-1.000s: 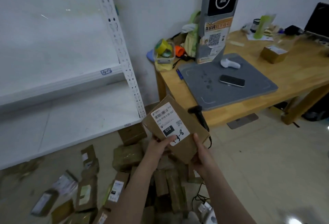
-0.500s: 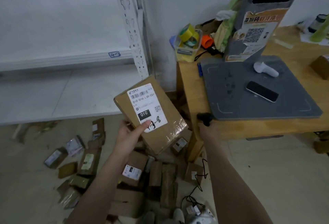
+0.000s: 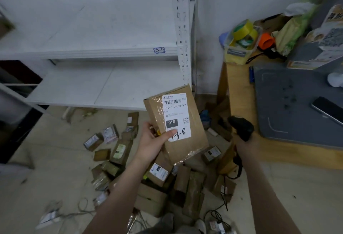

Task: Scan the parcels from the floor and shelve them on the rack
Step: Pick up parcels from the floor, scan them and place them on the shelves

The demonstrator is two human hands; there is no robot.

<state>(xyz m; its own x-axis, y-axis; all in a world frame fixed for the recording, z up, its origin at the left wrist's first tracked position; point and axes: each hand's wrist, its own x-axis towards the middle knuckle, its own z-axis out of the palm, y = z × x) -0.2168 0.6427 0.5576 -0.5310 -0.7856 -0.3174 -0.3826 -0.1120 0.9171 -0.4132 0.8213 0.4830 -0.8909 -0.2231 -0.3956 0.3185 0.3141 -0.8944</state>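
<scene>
My left hand (image 3: 152, 141) holds a brown cardboard parcel (image 3: 187, 146) upright by its lower left edge, thumb pressed on its white shipping label (image 3: 176, 111) marked 010. My right hand (image 3: 245, 146) grips a black handheld barcode scanner (image 3: 241, 126) just right of the parcel, its cable trailing down to the floor. Several more brown parcels (image 3: 163, 183) lie in a heap on the floor beneath my arms. The white metal rack (image 3: 104, 83) stands behind the parcel to the left, its two visible shelves bare.
A wooden table (image 3: 239, 92) stands at right with a grey scanning pad (image 3: 289, 107), a phone (image 3: 328, 109), and a tub of tape rolls (image 3: 241, 42). The rack's upright post (image 3: 182, 29) rises at centre. A dark cabinet (image 3: 16, 107) is at far left.
My right hand left the parcel and took hold of the scanner at the table edge. My left hand alone now holds the parcel, turned more upright. The view swung left toward the rack.
</scene>
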